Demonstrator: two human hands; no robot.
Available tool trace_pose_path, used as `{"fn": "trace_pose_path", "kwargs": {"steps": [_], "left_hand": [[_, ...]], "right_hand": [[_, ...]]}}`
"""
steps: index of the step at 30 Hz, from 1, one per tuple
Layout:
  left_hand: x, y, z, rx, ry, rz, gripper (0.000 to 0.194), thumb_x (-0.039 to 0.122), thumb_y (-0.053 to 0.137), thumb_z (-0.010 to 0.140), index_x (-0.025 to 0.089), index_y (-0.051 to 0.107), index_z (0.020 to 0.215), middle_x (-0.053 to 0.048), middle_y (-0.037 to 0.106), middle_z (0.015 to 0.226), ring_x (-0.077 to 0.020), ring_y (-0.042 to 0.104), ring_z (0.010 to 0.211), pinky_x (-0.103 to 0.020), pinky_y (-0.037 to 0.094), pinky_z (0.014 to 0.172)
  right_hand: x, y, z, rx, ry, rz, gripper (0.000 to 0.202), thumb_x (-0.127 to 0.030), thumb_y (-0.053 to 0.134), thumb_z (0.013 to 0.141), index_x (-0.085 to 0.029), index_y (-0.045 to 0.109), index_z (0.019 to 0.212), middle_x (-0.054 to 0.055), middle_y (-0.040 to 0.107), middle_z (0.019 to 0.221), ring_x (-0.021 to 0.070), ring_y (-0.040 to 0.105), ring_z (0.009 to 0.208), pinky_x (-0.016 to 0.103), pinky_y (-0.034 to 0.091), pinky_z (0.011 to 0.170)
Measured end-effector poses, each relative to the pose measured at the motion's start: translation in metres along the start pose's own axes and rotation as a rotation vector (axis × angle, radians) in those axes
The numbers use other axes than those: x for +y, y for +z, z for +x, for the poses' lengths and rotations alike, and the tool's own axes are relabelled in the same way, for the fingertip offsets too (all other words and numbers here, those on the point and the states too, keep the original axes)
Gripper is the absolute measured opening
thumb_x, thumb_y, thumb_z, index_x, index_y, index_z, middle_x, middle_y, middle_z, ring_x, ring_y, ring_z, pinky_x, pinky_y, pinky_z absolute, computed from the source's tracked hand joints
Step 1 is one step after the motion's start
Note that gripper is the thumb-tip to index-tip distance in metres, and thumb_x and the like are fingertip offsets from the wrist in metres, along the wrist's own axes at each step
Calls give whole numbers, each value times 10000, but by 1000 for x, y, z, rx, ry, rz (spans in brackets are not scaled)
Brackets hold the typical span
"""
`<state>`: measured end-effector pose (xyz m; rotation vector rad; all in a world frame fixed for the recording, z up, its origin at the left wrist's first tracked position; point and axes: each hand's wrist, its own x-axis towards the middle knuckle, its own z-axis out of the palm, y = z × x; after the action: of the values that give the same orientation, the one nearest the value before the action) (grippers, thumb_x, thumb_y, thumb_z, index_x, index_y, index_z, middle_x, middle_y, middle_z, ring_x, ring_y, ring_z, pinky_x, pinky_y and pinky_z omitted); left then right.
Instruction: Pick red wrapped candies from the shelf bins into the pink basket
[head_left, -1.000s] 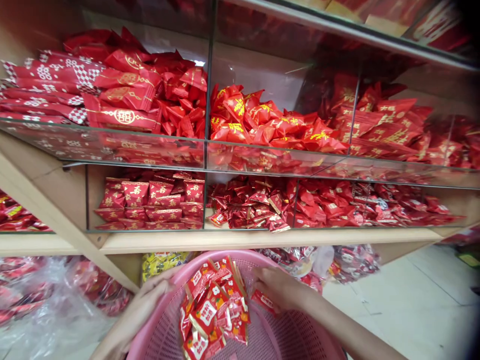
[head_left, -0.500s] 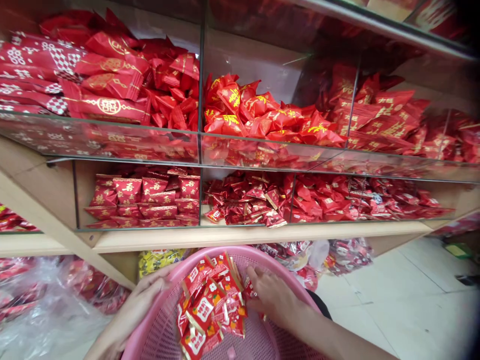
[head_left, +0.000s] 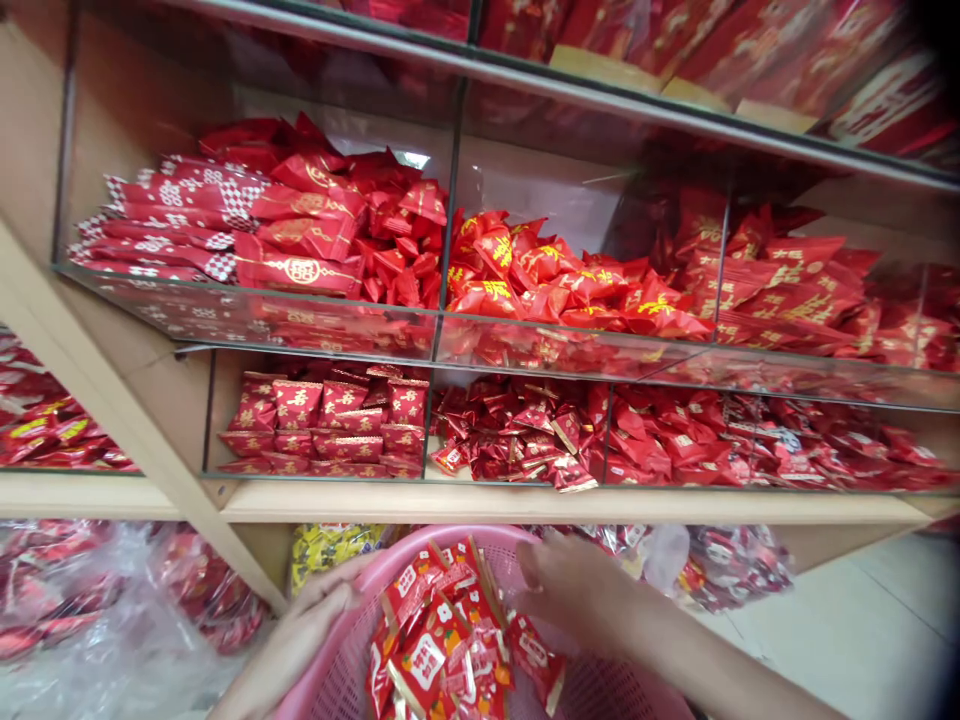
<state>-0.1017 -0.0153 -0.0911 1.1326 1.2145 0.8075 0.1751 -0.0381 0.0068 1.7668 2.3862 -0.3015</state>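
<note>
A pink plastic basket [head_left: 341, 655] with perforated walls stands below the shelf. Inside it is a pile of red candy packets [head_left: 427, 655] with gold edges and white labels. One separate red packet [head_left: 536, 655] lies right of the pile. My left hand [head_left: 319, 610] is closed on the basket's left rim. Over the basket's right side, my right hand [head_left: 574, 590] is blurred by motion, its fingers bent down near the back rim. Whether anything is between those fingers is hard to see.
Glass-fronted shelf compartments hold red wrapped sweets [head_left: 300, 245] above and smaller red packets [head_left: 330, 425] below. A wooden shelf edge [head_left: 525, 503] runs just above the basket. Clear plastic bags [head_left: 112, 620] lie at left, yellow packets [head_left: 330, 550] behind the basket, more bagged sweets [head_left: 739, 565] at right.
My right hand has risen from among the packets toward the basket's back rim. A packet now shows apart from the pile. The view has tilted up and shifted left.
</note>
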Motion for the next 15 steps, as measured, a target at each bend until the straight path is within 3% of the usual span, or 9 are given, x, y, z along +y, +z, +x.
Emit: {"fn": "trace_pose_path", "kwargs": {"steps": [3,6,10,12,15], "left_hand": [[1,0,-1,19,-1,-7,387,306,599,645,231,681,1016,-18,622,1157,-272,481,1149,-340,337,999],[-2,-2,0,46,9,-1,388,313,598,631,236,687,1000,-11,625,1152,-274,462,1167,-352,308,1019],[-13,-7,7,2,59,-4,417,305,588,621,211,680,1017,-25,628,1146,-292,474,1156,-405,313,1013],[-15,-9,10,13,75,30,392,327,582,619,223,697,980,-25,638,1129,-302,467,1160,-411,312,1012],[-11,-10,11,39,77,65,362,342,605,590,234,720,916,-36,657,1093,-322,479,1143,-427,310,1009]], "right_hand": [[-9,-53,21,249,-4,-52,159,-300,463,833,-181,569,831,45,654,744,180,593,666,258,355,542],[-21,-80,62,497,25,-232,198,-295,438,849,-153,550,929,88,643,860,211,587,777,291,382,628],[-27,-74,129,537,5,-294,278,-216,537,776,-118,555,1035,161,563,1126,274,452,1088,393,299,904],[-26,-64,155,521,21,-296,387,-192,581,738,-104,535,1112,184,528,1191,293,412,1136,434,257,946],[-26,-54,179,523,74,-281,400,-172,518,800,-112,487,1194,168,494,1253,286,394,1174,486,246,956]]}}
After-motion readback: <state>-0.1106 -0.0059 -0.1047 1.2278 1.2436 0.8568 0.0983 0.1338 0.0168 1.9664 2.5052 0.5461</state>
